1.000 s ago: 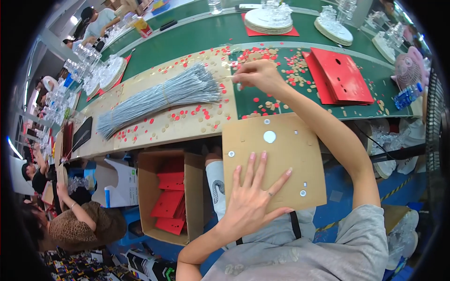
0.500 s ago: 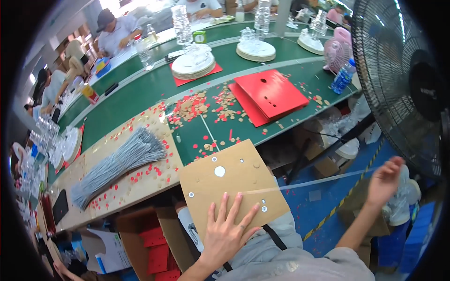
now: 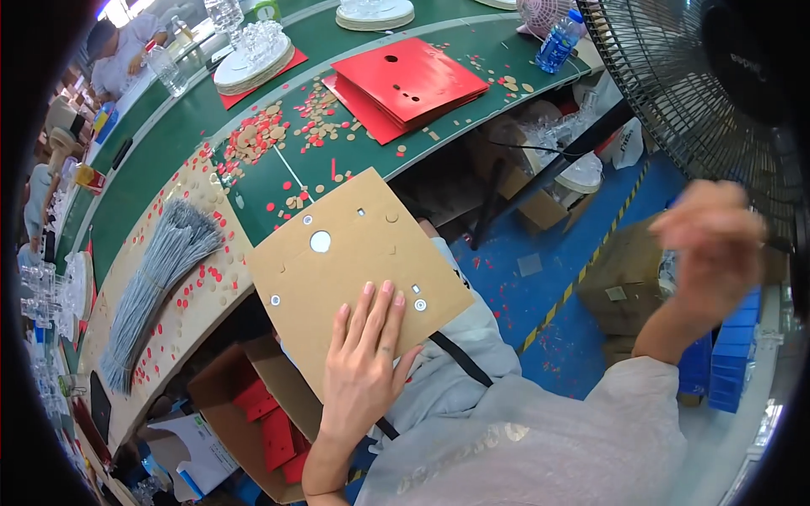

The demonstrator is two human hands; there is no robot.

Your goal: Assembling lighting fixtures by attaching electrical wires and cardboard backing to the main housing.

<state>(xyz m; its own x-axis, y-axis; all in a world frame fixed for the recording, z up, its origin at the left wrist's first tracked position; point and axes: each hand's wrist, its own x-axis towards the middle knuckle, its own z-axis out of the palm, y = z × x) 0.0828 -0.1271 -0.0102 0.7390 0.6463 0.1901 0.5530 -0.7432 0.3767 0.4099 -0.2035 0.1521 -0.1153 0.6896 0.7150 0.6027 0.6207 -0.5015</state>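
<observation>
A square brown cardboard sheet (image 3: 312,278) lies tilted across my lap. It has one large round hole and several small punched holes, some with pale rings. My left hand (image 3: 367,358) rests flat on its lower part, fingers stretched out and side by side. Away to the right, my right hand (image 3: 713,240) is raised in front of the black fan's lower edge. Motion smears its fingers, so whether it holds anything cannot be made out. No strip is visible between the sheet and that hand.
Red card panels (image 3: 413,80) are stacked on the green table (image 3: 278,63), near scattered red and brown punched discs (image 3: 253,139). A bundle of grey wire ties (image 3: 160,287) lies at left. A large black fan (image 3: 675,84) stands right. Below sits a carton (image 3: 219,379) with red pieces.
A pale, see-through strip stretched from the sheet to my right hand; it is no longer visible. My right hand is now blurred. The view has shifted, and the fingers of my left hand lie closer together.
</observation>
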